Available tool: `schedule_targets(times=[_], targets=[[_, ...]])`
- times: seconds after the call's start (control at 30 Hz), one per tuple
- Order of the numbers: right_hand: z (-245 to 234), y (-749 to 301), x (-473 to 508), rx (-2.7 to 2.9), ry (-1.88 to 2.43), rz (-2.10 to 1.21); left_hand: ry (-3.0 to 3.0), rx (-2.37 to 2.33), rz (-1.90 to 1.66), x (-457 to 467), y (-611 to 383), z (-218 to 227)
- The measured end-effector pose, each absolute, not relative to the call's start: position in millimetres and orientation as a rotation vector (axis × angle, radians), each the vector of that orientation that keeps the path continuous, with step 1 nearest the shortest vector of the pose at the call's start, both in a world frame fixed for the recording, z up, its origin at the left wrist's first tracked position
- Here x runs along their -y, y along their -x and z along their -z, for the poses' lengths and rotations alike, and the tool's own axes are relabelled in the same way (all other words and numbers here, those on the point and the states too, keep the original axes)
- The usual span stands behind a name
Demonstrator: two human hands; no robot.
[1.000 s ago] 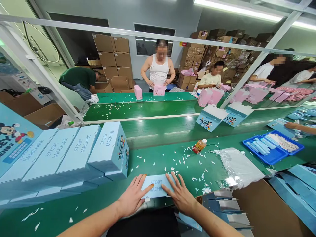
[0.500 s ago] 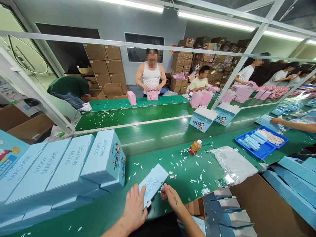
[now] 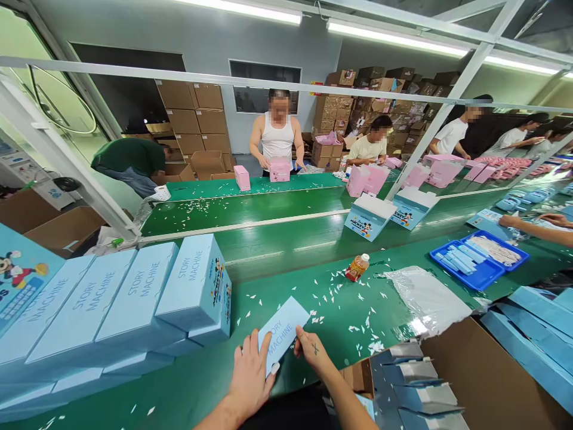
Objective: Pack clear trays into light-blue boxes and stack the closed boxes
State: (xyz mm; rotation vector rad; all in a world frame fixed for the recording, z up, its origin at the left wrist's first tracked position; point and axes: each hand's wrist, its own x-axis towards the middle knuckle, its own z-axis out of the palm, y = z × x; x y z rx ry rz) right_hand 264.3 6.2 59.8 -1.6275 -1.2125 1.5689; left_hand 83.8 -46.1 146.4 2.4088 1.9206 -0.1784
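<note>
A light-blue "STORY MACHINE" carton (image 3: 283, 332) lies at a slant on the green bench, close in front of me. My left hand (image 3: 251, 371) grips its left side, the thumb on the top panel and the fingers along the edge. At the right edge, my right hand (image 3: 312, 352) pinches the carton's side between thumb and fingers. A small white tab (image 3: 274, 368) sticks out at the near end. Just left of my hands stand stacked blue cartons (image 3: 183, 280) with the same print.
White paper scraps litter the bench (image 3: 331, 322). A drink bottle (image 3: 357, 267), a clear plastic bag (image 3: 427, 298) and a blue tray (image 3: 481, 280) are to the right. Folded cartons (image 3: 412, 382) fill a box below the edge. Co-workers handle pink boxes (image 3: 280, 169) across the line.
My right hand has shifted slightly up along the carton's right edge, where the dark gap no longer shows. The co-worker opposite has spread their hands around a pink box.
</note>
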Motion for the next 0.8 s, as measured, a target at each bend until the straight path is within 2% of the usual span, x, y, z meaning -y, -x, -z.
schedule_targets(times=[0.37, 0.47, 0.67, 0.8], targets=[[-82.0, -258.7, -19.4, 1.393, 1.789, -1.333, -2.473, -1.982, 0.077, 49.1, -79.8, -128.3], [-78.7, -256.9, -4.0, 1.387, 1.696, -1.405, -2.433, -1.983, 0.031, 47.2, -79.8, -129.0], [-62.8, -236.1, 47.7, 1.393, 1.428, -1.751, -2.380, -1.955, 0.047, 47.6, -77.8, -126.4], [-54.2, -217.7, 48.8, 1.397, 1.414, -1.691, -2.363, -1.944, 0.061, 48.1, -77.5, -124.3]])
